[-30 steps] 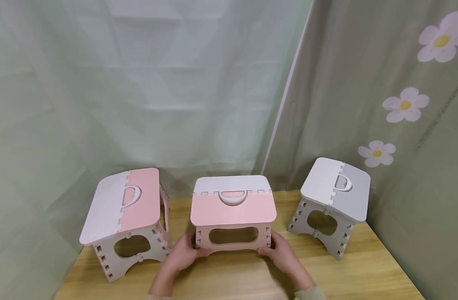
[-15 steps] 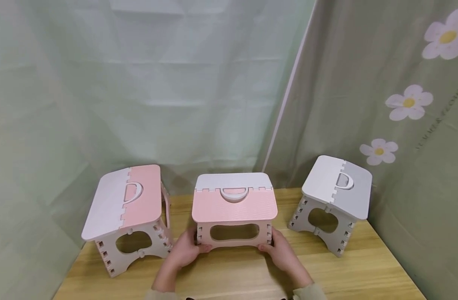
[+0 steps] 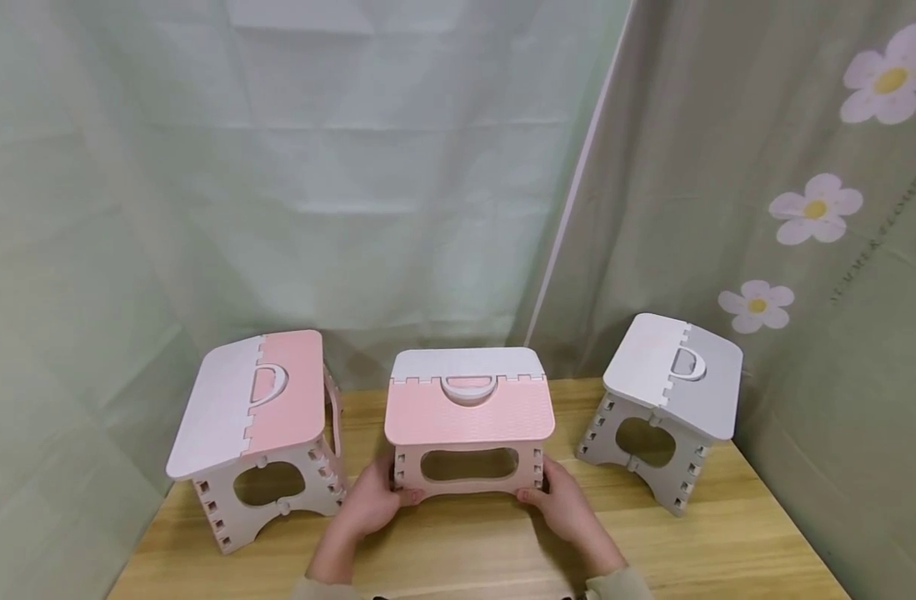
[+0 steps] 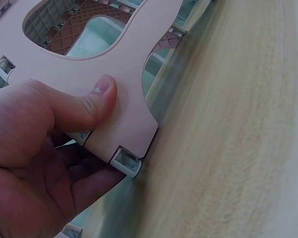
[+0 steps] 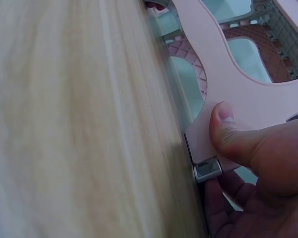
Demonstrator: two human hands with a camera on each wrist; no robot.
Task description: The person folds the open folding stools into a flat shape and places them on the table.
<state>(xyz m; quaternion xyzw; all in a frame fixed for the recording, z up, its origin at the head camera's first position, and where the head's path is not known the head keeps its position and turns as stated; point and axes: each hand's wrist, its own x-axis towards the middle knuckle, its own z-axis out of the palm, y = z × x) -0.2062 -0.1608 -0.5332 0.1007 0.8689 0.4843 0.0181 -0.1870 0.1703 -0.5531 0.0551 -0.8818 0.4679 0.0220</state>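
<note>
A pink and white folding step stool [image 3: 468, 421] stands unfolded in the middle of the table, its white carry handle facing up. My left hand [image 3: 371, 500] grips its left front leg low down. In the left wrist view the thumb presses the pink front panel [image 4: 124, 114] and the fingers curl behind the leg. My right hand [image 3: 566, 504] holds the right front leg in the same way; in the right wrist view its thumb [image 5: 226, 131] lies on the panel just above the foot. The fingers behind each leg are partly hidden.
A second pink and white folding stool [image 3: 255, 417] stands at the left, turned at an angle. A grey and white one [image 3: 671, 392] is at the right. Pale green curtains [image 3: 352, 167] hang behind the wooden table [image 3: 458, 550], with a flowered curtain [image 3: 813, 208] on the right.
Both hands keep their grip on the middle stool's front legs, and the stools stand where they were. The head view has shifted slightly.
</note>
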